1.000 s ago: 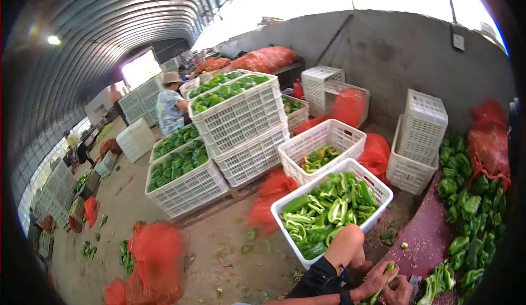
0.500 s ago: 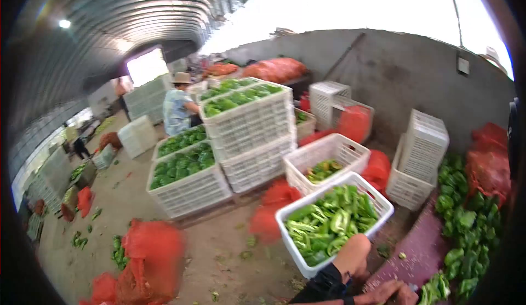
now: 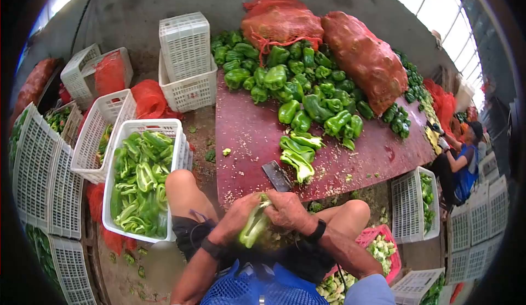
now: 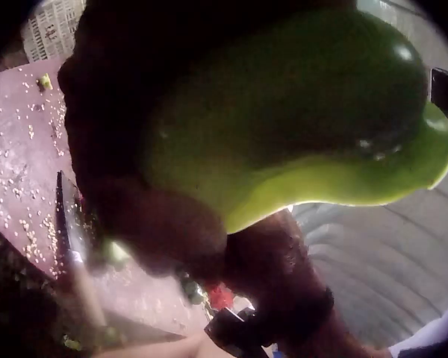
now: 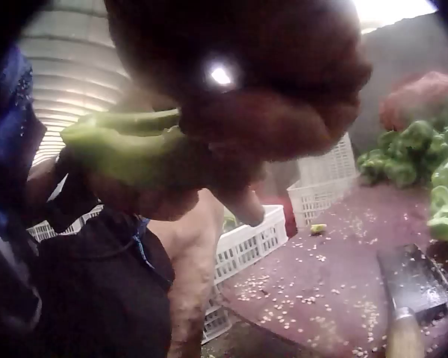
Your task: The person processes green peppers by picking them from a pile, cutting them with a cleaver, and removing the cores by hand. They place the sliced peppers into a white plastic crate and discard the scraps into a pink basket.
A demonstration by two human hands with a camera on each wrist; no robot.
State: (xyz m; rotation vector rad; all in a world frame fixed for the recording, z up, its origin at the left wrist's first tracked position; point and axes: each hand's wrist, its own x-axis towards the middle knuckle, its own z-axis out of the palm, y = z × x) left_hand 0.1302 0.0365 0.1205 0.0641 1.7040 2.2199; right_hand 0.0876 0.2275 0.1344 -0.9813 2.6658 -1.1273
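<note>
Over the lap, both hands are at a cut-open green bell pepper (image 3: 254, 225). My left hand (image 3: 239, 217) grips its side; in the left wrist view the pepper's smooth skin (image 4: 343, 97) fills the upper middle. My right hand (image 3: 291, 212) has its fingers curled at the stem end. In the right wrist view, that hand (image 5: 284, 104) covers part of the pepper (image 5: 127, 153). A cleaver (image 3: 277, 176) with a wooden handle, seen in the right wrist view, lies on the dark red board near the hands. Beside it are cut pepper pieces (image 3: 298, 162).
Whole green peppers (image 3: 318, 102) and red mesh sacks (image 3: 364, 53) cover the back of the dark red board (image 3: 246, 141). A white crate (image 3: 178, 135) of pepper halves stands left of the knee. At right are a pink basket (image 3: 394, 264) of cores and another person (image 3: 466, 162).
The head view has swung right and down, from the stacked crates to the lap and board. Both hands, low at the edge before, are now central, with the pepper clearly visible between them.
</note>
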